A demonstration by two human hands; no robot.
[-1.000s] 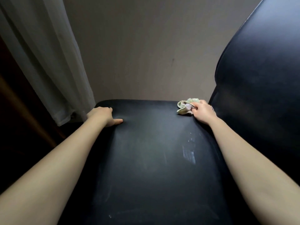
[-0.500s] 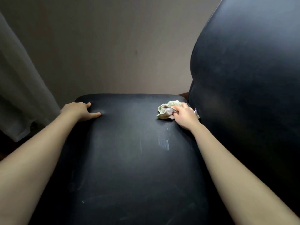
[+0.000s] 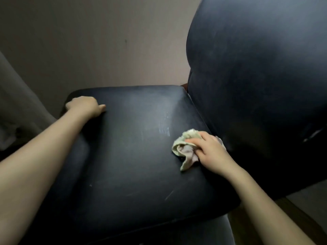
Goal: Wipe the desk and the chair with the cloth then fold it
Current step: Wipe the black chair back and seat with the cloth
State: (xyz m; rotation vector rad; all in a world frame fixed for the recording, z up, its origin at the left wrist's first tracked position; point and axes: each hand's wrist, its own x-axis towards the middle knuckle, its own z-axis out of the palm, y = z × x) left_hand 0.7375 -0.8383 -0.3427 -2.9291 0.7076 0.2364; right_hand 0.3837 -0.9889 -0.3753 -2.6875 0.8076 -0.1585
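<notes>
A black padded chair fills the view, its seat (image 3: 127,156) flat in front of me and its backrest (image 3: 256,76) rising on the right. A crumpled pale green and pink cloth (image 3: 185,151) lies on the seat's right side, close to the backrest. My right hand (image 3: 210,152) grips the cloth and presses it onto the seat. My left hand (image 3: 85,106) holds the seat's far left edge, fingers curled over the rim and thumb lying on top. Pale streaks show on the seat just beyond the cloth.
A plain beige wall (image 3: 106,41) stands behind the chair. A grey curtain (image 3: 16,103) hangs at the far left. Wooden floor (image 3: 300,209) shows at the lower right, under the backrest.
My right hand has drawn the cloth from the seat's far right corner toward me along the backrest side. The view has shifted right and down; my left hand stays on the seat edge.
</notes>
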